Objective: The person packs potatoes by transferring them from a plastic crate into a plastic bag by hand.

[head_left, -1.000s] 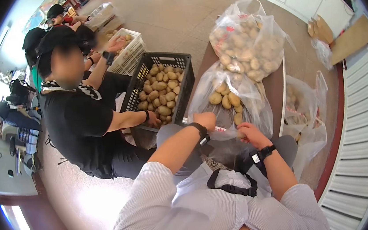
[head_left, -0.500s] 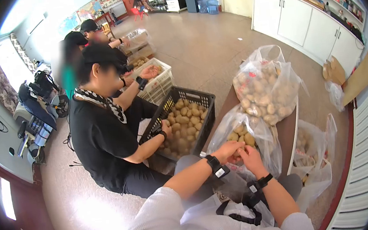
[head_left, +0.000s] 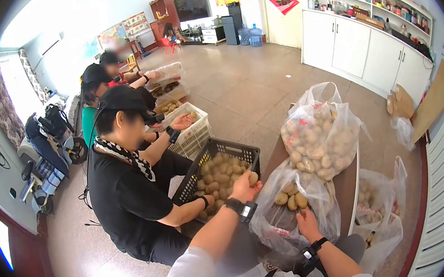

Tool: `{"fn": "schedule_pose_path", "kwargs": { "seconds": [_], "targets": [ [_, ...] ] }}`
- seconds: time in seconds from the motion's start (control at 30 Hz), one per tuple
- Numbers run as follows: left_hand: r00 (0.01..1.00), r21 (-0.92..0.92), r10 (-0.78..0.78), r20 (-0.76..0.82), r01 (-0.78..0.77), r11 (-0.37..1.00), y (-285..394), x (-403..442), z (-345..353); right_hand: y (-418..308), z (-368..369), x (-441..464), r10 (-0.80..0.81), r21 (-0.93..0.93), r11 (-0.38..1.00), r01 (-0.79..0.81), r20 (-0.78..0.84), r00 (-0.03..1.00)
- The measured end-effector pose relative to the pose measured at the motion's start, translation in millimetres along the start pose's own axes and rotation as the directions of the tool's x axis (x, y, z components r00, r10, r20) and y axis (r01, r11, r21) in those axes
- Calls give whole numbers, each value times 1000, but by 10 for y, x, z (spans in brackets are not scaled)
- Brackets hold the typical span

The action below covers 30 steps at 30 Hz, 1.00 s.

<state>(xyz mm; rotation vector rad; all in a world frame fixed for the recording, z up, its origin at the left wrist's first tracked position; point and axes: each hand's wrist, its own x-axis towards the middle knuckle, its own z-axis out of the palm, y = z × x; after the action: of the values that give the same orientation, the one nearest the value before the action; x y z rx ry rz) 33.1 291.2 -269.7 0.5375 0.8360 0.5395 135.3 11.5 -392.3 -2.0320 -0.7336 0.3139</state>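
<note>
My left hand (head_left: 245,188) is closed around a potato (head_left: 253,177), above the right side of a black plastic crate (head_left: 260,159) of potatoes. My right hand (head_left: 309,225) is in the mouth of a clear plastic bag (head_left: 272,214); its fingertips lie just below several potatoes (head_left: 292,200) in the bag. Whether those fingers grip the bag or a potato is hard to make out. A person in a black shirt (head_left: 130,184) sits beside the crate, one hand (head_left: 205,201) among its potatoes and the other (head_left: 181,122) raised by a white crate.
A full bag of potatoes (head_left: 321,139) stands behind the open bag on a low brown bench (head_left: 282,154). More plastic bags (head_left: 372,204) lie on the floor to the right. A white crate (head_left: 195,135) stands beyond the black one, near other people. White cabinets (head_left: 352,46) line the back right.
My hands were together over the open bag. The left has moved left toward the black crate with a potato; the right has dropped lower in the bag's mouth. The view has tilted up.
</note>
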Motion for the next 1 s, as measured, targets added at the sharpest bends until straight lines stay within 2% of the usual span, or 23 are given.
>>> {"fn": "schedule_pose_path", "kwargs": {
  "seconds": [0.07,0.13,0.27,0.33,0.37,0.4,0.43,0.47,0.5,0.53,0.57,0.6,0.67,0.77,0.8,0.83,0.87,0.9,0.97,1.0],
  "targets": [
    [998,-16,41,-51,-42,999,21,125,-124,68,11,19,4,-37,999,-4,-15,1000],
    [990,-60,83,-115,-90,994,-22,290,-321,98,-7,2,-21,-140,990,4,-119,993],
    [985,25,121,-121,-119,993,23,438,-563,149,-100,-37,-97,-240,968,67,-113,989],
    [961,45,106,-257,-98,994,59,497,-624,192,-109,-55,-121,-373,923,97,-41,992],
    [961,50,108,-256,-99,994,79,494,-648,165,-114,-53,-119,-369,925,95,-44,992],
    [940,425,273,-203,-166,890,96,491,-680,144,-124,-51,-140,-450,885,121,-8,990],
    [911,732,402,-92,-211,647,108,484,-721,128,-140,-55,-156,-528,836,149,31,987],
    [877,924,476,61,-229,305,116,472,-765,62,-167,-60,-153,-528,837,146,31,988],
    [845,973,483,230,-216,-84,113,454,-820,-41,-194,-73,-124,-557,819,139,64,990],
    [817,870,425,391,-177,-461,103,436,-873,-117,-205,-91,-96,-586,799,134,96,991],
    [817,870,424,391,-177,-460,49,587,-1022,-136,-196,-125,-95,-587,799,134,96,991],
    [834,959,493,247,-284,2,-42,933,-1264,-146,-188,-156,-80,-604,782,157,153,985],
    [869,820,486,88,-340,460,-144,1448,-1624,-126,-165,-217,-61,-619,764,180,209,976],
    [861,767,508,12,-334,548,-195,1586,-1736,-31,-98,-269,-66,-614,763,205,241,968],
    [816,939,577,41,-228,256,-150,1311,-1511,2,-95,-262,-75,-581,790,197,228,971],
    [773,995,627,95,-75,-59,-93,995,-1303,31,-97,-276,-81,-547,816,189,215,973],
    [801,968,558,216,-100,-232,53,698,-1183,54,-99,-267,-82,-549,814,189,213,974],
    [801,968,558,217,-102,-230,122,460,-1044,79,-102,-270,-100,-507,844,174,169,980],
    [816,768,386,430,-106,-632,205,183,-882,116,-104,-258,-119,-464,871,162,123,985],
    [814,769,389,432,-107,-630,194,261,-907,130,-104,-247,-99,-415,899,137,111,989]
  ]
}}
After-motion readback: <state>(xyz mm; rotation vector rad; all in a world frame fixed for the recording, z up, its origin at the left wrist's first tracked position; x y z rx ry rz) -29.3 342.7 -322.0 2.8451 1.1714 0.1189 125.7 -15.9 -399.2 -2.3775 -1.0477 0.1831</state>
